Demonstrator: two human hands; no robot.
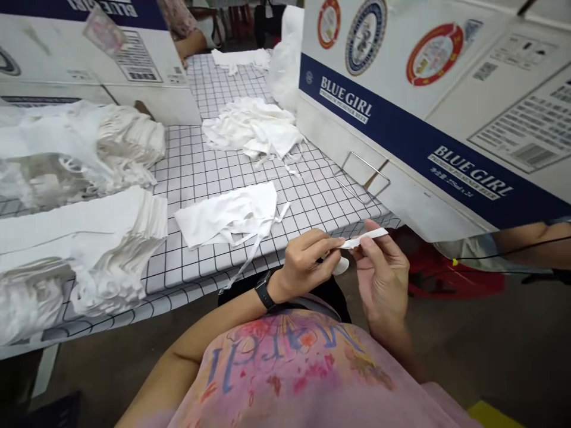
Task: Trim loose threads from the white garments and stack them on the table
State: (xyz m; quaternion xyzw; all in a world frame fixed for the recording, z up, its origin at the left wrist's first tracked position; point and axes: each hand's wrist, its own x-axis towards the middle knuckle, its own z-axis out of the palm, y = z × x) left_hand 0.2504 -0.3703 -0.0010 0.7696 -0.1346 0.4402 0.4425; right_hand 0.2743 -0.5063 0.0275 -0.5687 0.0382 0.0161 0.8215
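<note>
Between both hands, just off the table's front edge, is a narrow white fabric strip [378, 233]. My left hand [311, 261], with a dark watch on its wrist, pinches one end; a bit of white cloth shows below its fingers. Thumb and fingers of my right hand [381, 267] are closed on the other end, which sticks out past the thumb. Nearest on the table lies a flat white cloth piece [229, 214] with thin straps, one hanging over the edge.
Stacked white cloth pieces [84, 232] fill the left of the checked tablecloth [187, 172]. A loose white cloth pile [254, 128] lies farther back. Large cartons [401, 142] flank the table, a wire frame [363, 178] against the right one. Another person's arm [191, 44] shows at the back.
</note>
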